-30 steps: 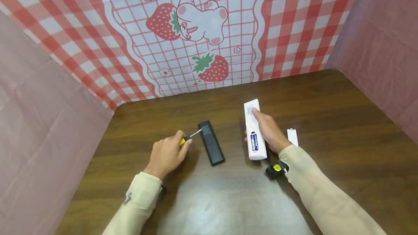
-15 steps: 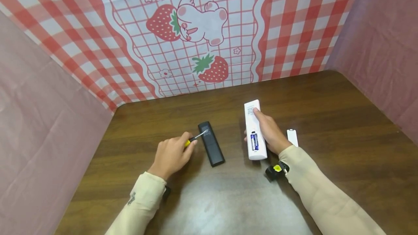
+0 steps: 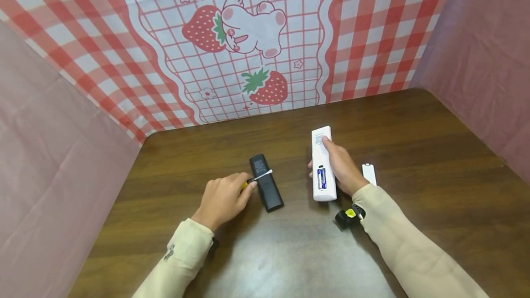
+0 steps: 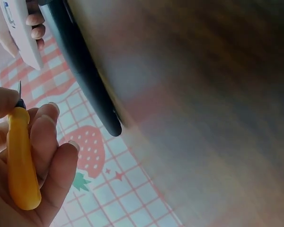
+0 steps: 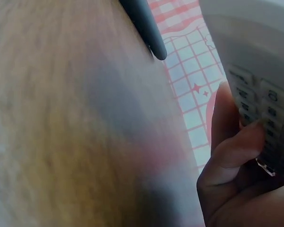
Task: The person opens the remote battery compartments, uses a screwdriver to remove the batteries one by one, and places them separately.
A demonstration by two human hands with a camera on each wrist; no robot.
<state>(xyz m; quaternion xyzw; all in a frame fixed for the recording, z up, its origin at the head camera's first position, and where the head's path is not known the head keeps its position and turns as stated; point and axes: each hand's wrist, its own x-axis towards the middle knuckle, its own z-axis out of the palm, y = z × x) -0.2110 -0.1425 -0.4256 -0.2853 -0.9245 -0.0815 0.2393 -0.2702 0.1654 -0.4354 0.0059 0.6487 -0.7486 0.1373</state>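
My left hand [image 3: 223, 196] grips a screwdriver by its yellow handle [image 4: 22, 163]; the metal shaft [image 3: 263, 175] crosses above a black remote control [image 3: 271, 194] lying on the table. Whether the tip touches that remote I cannot tell. In my right hand [image 3: 344, 169] is a white remote control [image 3: 320, 155], its back turned up and the thumb lying along it. Two blue batteries [image 3: 322, 178] sit in its uncovered compartment. Its buttons [image 5: 274, 111] face down against the fingers in the right wrist view. Beside the right wrist lies a white battery cover [image 3: 369, 174], partly hidden by the sleeve.
The brown wooden table [image 3: 290, 252] reaches back to a red-and-white checked cloth [image 3: 372, 26] with strawberry prints. Pink cloth walls [image 3: 476, 49] stand at both sides. A black wrist camera [image 3: 344, 219] is strapped at the right wrist.
My left hand has moved right with the screwdriver, whose shaft now reaches across the black remote control. The right hand holds the white remote control almost still.
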